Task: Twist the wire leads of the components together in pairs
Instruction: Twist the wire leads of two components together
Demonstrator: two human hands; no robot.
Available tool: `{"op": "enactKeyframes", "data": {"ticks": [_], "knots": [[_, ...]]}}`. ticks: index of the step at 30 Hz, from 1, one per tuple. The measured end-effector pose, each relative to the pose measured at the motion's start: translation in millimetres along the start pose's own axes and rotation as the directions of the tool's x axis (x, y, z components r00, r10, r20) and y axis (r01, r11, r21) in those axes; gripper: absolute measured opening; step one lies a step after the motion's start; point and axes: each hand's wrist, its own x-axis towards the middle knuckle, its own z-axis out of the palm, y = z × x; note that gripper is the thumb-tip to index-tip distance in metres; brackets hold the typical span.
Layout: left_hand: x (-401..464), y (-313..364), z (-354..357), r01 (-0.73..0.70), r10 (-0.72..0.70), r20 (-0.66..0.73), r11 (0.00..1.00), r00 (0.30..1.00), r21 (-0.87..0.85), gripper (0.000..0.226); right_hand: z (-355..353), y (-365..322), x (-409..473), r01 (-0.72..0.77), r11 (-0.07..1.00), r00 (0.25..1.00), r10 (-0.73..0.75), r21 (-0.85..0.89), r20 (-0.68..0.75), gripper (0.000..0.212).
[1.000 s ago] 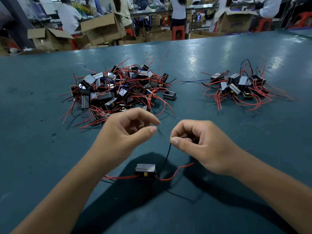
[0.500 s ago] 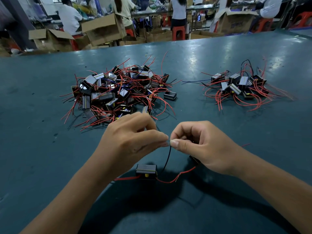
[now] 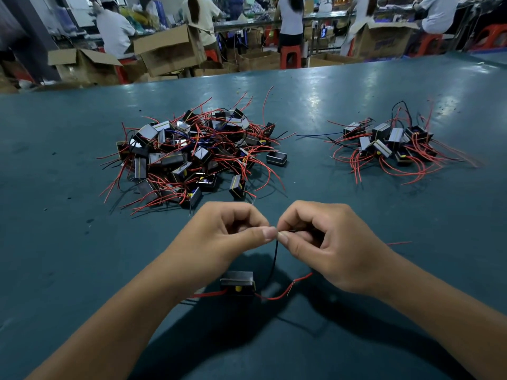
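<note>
Head view is showing the left hand (image 3: 219,237) and right hand (image 3: 329,242) pinching a black lead (image 3: 274,259) rising at 12 o'clock from the component (image 3: 237,282) on the table (image 3: 68,242); uneven tugging is risking the fine ends slipping free or snapping.

Component (image 3: 237,283) below hands, piles (image 3: 192,157) behind

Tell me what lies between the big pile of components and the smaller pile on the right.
In the head view, bare green table separates the big pile from the smaller pile; only a thin dark wire from the smaller pile reaches into it.
</note>
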Motion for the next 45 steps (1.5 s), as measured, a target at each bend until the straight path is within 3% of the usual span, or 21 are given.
{"op": "enactKeyframes", "data": {"ticks": [2,4,6,8,9,11,14,20,26,28,32,35,37,39,45], "knots": [[0,0,6,0.195,-0.194,0.021,0.964,0.981,-0.178,0.019,1,1,0,-0.012,1.000,1.000,0.012,-0.013,-0.003,0.010],[2,0,9,0.229,-0.234,0.004,0.951,0.972,-0.209,0.019,1,2,0,-0.048,0.999,0.999,0.048,0.009,-0.006,0.012],[3,-1,6,0.103,-0.112,-0.086,0.989,0.990,-0.109,0.020,0,2,2,-0.106,0.990,0.994,0.107,0.093,-0.001,0.014],[5,-1,-1,-0.094,0.101,-0.147,0.994,0.984,0.055,0.010,-1,1,4,-0.154,0.971,0.988,0.152,0.181,0.022,0.015],[5,0,-6,-0.195,0.218,-0.125,0.965,0.968,0.176,0.002,-2,1,5,-0.168,0.963,0.986,0.165,0.211,0.035,0.015],[4,1,-10,-0.365,0.415,-0.035,0.835,0.909,0.411,0.014,-1,0,6,-0.182,0.950,0.983,0.174,0.253,0.053,0.014],[4,0,-9,-0.461,0.526,0.020,0.726,0.850,0.511,0.014,-2,0,6,-0.182,0.943,0.983,0.167,0.280,0.075,0.013],[6,-2,-8,-0.491,0.578,0.047,0.644,0.814,0.586,0.016,-2,0,4,-0.171,0.945,0.984,0.149,0.278,0.098,0.011],[7,-2,-3,-0.459,0.547,0.042,0.655,0.836,0.600,0.021,1,0,1,-0.080,0.976,0.997,0.075,0.202,0.030,0.010],[6,0,-2,-0.431,0.499,0.035,0.709,0.866,0.558,0.020,3,1,1,-0.042,0.986,0.999,0.043,0.161,-0.004,0.011],[3,1,3,-0.263,0.273,0.019,0.904,0.962,0.338,0.018,3,2,1,0.016,0.999,0.999,-0.014,0.038,-0.052,0.011],[2,3,7,0.001,-0.002,0.016,0.999,1.000,0.044,0.024,3,2,1,0.045,0.997,0.997,-0.048,-0.055,-0.064,0.010],[0,4,8,0.185,-0.180,0.051,0.975,0.982,-0.124,0.025,4,2,1,0.057,0.994,0.996,-0.062,-0.094,-0.059,0.011],[-1,4,7,0.259,-0.248,0.086,0.949,0.965,-0.178,0.023,5,3,1,0.060,0.993,0.996,-0.066,-0.100,-0.059,0.011],[1,6,8,0.237,-0.215,0.119,0.946,0.969,-0.222,0.027,4,4,-1,-0.003,0.999,0.997,0.007,0.052,-0.076,0.011]]}}
